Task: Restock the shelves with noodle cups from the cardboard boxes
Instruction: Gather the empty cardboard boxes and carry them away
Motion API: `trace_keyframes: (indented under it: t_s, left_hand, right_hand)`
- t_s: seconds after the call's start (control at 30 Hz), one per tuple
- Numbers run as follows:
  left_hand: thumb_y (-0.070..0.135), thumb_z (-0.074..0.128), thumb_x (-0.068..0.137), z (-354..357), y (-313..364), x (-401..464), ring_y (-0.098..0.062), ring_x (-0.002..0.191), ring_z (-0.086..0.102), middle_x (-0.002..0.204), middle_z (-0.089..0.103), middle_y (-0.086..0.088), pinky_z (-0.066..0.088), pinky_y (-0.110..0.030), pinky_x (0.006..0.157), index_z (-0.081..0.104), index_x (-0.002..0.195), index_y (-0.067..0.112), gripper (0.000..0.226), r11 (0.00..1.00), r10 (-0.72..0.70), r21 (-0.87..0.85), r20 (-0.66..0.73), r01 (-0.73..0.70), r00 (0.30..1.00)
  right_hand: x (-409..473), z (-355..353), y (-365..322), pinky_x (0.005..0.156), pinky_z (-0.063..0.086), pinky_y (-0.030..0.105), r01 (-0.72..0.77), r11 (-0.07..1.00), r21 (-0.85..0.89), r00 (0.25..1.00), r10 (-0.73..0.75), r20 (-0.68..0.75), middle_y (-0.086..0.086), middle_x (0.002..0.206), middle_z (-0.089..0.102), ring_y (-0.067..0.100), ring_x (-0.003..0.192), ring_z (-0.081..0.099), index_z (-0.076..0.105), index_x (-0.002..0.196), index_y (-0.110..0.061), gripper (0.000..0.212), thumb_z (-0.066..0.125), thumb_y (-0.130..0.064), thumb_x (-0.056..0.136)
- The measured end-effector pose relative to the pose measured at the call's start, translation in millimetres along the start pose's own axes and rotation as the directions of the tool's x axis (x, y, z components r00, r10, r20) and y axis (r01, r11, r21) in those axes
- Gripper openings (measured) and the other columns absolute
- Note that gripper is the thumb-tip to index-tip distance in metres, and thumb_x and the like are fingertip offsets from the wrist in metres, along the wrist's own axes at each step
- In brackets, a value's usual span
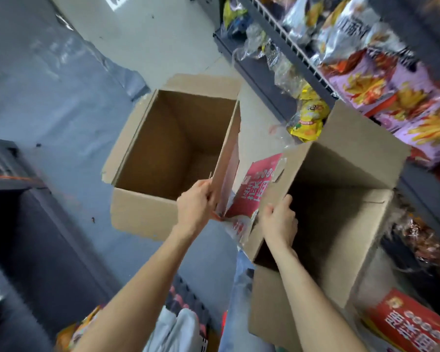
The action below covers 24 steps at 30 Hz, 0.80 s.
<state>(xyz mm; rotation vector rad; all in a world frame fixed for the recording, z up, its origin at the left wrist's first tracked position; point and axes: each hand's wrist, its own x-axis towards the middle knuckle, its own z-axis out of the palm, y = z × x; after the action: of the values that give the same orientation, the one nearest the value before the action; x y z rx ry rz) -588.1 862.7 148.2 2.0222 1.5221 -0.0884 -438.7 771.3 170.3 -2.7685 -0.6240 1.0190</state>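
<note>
Two open brown cardboard boxes stand on the grey floor (61,97) beside the dark wire shelves (290,47). The left hand (196,204) pinches the right flap of the left box (168,148); the right hand (280,222) has its grip curled over the near rim of the right box (341,212). Both interiors show bare cardboard. The red-and-white printing between them is illegible. Purple fry-picture snack bags (391,97) fill the shelves.

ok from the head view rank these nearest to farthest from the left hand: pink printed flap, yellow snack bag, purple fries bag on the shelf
From the left hand, which grips the left box's flap:
1. pink printed flap, just right of the hand, between the two boxes.
2. yellow snack bag, up and to the right, at the lower shelf's edge.
3. purple fries bag, farther right on the wire shelf.
</note>
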Motion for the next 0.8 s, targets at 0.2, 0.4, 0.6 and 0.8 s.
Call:
trace_keyframes:
  t_s: [0.2,0.4,0.6,0.8]
  left_hand:
    - [0.031,0.046,0.094,-61,-3,-28,-0.027,0.074,0.065,0.086,0.068,0.003,0.054,-0.038,0.065,0.062,0.109,0.032,0.022,0.998,-0.055,0.02,-0.003,0.055,0.998]
    - [0.035,0.046,0.098,-139,-23,31,-0.021,0.083,0.066,0.088,0.07,0.002,0.052,-0.033,0.072,0.058,0.126,0.034,0.031,0.977,-0.181,-0.106,0.066,0.187,0.981]
    - [0.032,0.047,0.099,-234,-70,129,-0.016,0.098,0.064,0.113,0.068,0.004,0.051,-0.039,0.091,0.049,0.137,0.035,0.038,0.921,-0.277,-0.244,0.137,0.304,0.951]
    - [0.033,0.042,0.101,-317,-105,224,-0.013,0.087,0.067,0.109,0.069,0.003,0.054,-0.029,0.079,0.042,0.141,0.033,0.04,0.933,-0.226,-0.246,0.162,0.262,0.96]
  right_hand:
    - [-39,-27,-102,0.076,0.041,0.032,0.281,0.96,-0.016,0.946,-0.274,0.171,0.016,0.121,0.061,0.035,0.108,0.059,0.037,0.127,-0.007,0.036,0.046,-0.025,0.097]
    - [-33,-23,-212,0.099,0.04,0.039,0.493,0.855,0.163,0.792,-0.518,0.323,0.013,0.133,0.055,0.032,0.121,0.052,0.022,0.147,-0.01,0.059,0.046,-0.032,0.098]
    - [11,-9,-343,0.108,0.033,0.039,0.454,0.804,0.385,0.685,-0.591,0.426,0.006,0.139,0.052,0.026,0.129,0.047,0.02,0.151,-0.023,0.065,0.045,-0.046,0.096]
    - [56,-7,-480,0.105,0.038,0.038,0.381,0.791,0.478,0.664,-0.594,0.454,0.002,0.144,0.047,0.023,0.129,0.048,0.022,0.149,-0.028,0.063,0.049,-0.044,0.095]
